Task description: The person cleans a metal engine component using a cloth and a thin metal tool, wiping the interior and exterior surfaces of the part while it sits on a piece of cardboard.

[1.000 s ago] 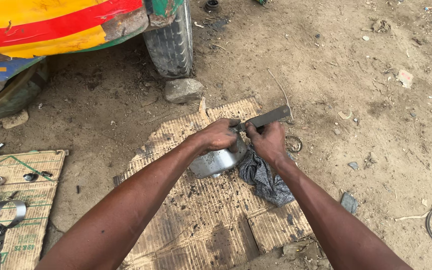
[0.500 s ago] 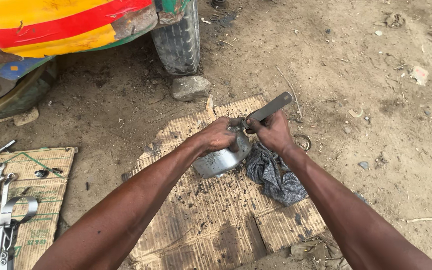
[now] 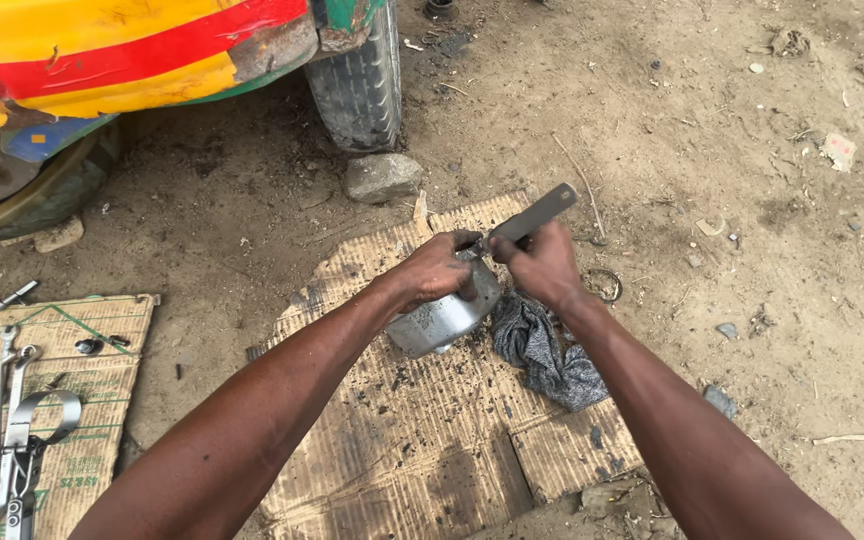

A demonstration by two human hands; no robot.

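1. while the left hand (image 3: 442,272) clamps over the top of the metal part (image 3: 439,318), the part rests tilted on the cardboard (image 3: 422,440), its long axis leaning up toward the right hand.
2. right hand (image 3: 544,262) is closed around the flat bar (image 3: 534,214); the bar slants up and away to the right, its lower end meeting the part between both hands.
3. both hands touch the part's upper end; neither is nearer.
4. grey rag (image 3: 542,350) lies just right of the part, under the right wrist.
5. no container shows; loose tools (image 3: 12,430) lie on a second cardboard sheet far left, beside the tyre (image 3: 357,80).
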